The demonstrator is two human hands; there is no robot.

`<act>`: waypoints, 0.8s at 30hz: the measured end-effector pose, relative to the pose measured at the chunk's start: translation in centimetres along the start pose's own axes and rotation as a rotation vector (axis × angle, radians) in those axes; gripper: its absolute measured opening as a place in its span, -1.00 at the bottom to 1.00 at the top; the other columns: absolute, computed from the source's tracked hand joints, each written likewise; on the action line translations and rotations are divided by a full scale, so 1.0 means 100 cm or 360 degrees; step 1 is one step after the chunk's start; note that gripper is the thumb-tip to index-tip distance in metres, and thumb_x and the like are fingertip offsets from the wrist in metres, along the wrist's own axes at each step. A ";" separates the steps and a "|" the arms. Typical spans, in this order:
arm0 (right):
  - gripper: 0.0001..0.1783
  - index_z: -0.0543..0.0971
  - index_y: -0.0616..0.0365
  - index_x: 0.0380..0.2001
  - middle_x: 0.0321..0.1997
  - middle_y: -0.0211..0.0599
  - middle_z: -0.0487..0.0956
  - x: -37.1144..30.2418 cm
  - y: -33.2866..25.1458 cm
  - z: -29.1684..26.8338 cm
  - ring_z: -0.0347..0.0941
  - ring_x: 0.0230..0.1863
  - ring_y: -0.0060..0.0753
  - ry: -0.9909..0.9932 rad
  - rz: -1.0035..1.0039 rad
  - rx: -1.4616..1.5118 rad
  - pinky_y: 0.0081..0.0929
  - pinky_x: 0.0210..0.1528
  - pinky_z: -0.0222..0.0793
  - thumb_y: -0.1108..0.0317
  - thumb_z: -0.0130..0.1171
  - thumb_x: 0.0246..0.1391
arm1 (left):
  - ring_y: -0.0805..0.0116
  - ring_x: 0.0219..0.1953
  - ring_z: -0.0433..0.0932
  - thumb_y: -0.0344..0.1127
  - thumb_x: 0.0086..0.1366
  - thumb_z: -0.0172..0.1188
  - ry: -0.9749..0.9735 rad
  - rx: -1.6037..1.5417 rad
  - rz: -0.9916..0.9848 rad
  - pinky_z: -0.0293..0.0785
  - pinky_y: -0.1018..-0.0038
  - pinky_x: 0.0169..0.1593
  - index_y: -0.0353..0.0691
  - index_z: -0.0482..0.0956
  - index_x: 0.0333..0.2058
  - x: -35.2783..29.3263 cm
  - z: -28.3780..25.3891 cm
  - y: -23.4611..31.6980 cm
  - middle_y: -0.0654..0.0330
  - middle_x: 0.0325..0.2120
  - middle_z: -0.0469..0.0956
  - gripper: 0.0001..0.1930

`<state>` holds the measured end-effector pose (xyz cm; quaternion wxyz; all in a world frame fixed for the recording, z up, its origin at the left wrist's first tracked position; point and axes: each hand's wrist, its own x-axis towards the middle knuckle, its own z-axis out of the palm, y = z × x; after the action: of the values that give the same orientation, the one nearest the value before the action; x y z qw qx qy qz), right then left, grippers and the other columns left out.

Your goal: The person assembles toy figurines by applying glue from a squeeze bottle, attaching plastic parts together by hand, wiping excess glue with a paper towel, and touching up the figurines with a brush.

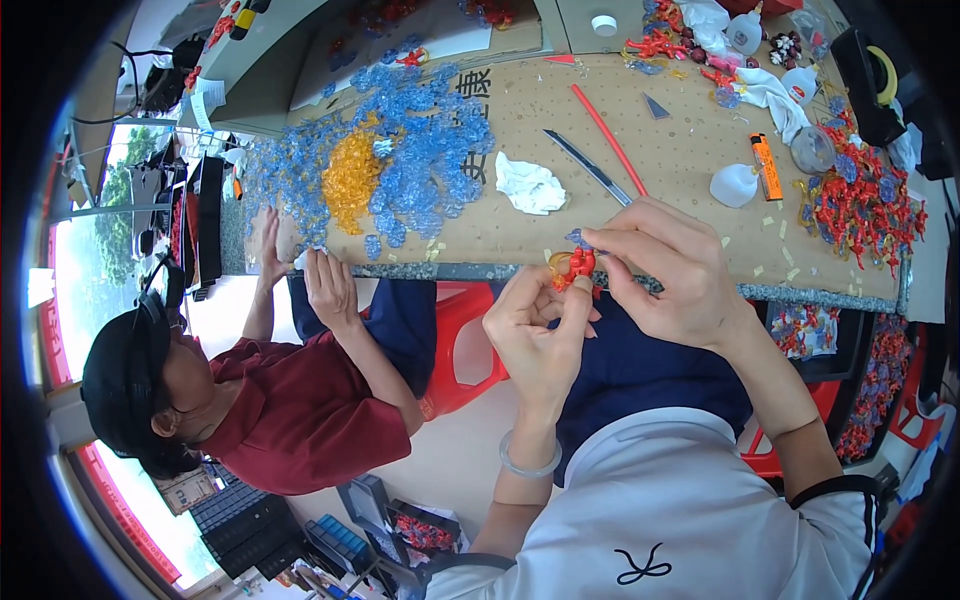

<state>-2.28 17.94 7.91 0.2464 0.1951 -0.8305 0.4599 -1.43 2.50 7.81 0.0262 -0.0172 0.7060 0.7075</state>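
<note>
Just in front of the table edge, my left hand [543, 325] pinches a small red figurine [580, 264] between thumb and fingers. A curved translucent yellow part [558, 266] shows on the figurine's left side. My right hand [665, 270] closes in from the other side, its thumb and forefinger pinching a small translucent blue piece [575, 237] at the top of the figurine. Whether the blue piece is joined to the figurine cannot be made out. The other fingers of my right hand are curled beside it.
Piles of blue pieces [430, 150] and yellow pieces [350, 180] cover the table's left. A knife [588, 168], red rod [610, 140], crumpled tissue [530, 186], white bottle [735, 185] and orange box [766, 168] lie ahead. Red figurines [860, 205] heap at right. A co-worker [300, 410] sits left.
</note>
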 end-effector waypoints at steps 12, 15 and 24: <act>-0.73 0.57 0.34 -0.34 -0.41 -0.22 0.49 0.004 -0.003 -0.006 0.47 -0.45 -0.26 -0.0012 -0.0024 -0.0008 -0.41 -0.45 0.42 0.65 0.23 -0.25 | 0.53 -0.61 0.52 -0.64 0.14 0.17 -0.0084 -0.0031 -0.0040 0.41 0.69 -0.64 -0.56 0.52 -0.36 0.003 -0.004 0.006 0.16 -0.48 0.48 -0.91; -0.74 0.57 0.35 -0.34 -0.41 -0.21 0.49 0.005 -0.005 -0.008 0.47 -0.45 -0.25 -0.0033 -0.0034 -0.0019 -0.39 -0.44 0.42 0.63 0.24 -0.24 | 0.53 -0.58 0.52 -0.64 0.14 0.17 -0.0100 0.0024 -0.0002 0.41 0.69 -0.62 -0.56 0.53 -0.34 0.004 -0.005 0.006 0.15 -0.46 0.48 -0.90; -0.72 0.55 0.38 -0.32 -0.42 -0.21 0.46 -0.003 -0.020 -0.002 0.45 -0.40 -0.21 0.0029 0.0011 -0.0278 -0.37 -0.41 0.42 0.61 0.25 -0.23 | 0.39 -0.51 0.51 -0.65 0.14 0.10 -0.0060 0.0460 0.0406 0.39 0.56 -0.47 -0.45 0.54 -0.30 0.006 -0.002 -0.009 0.09 -0.47 0.49 -0.86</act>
<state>-0.88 17.15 9.10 0.2685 0.1658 -0.8658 0.3883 -1.97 2.34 6.91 -0.0485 0.0896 0.7962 0.5964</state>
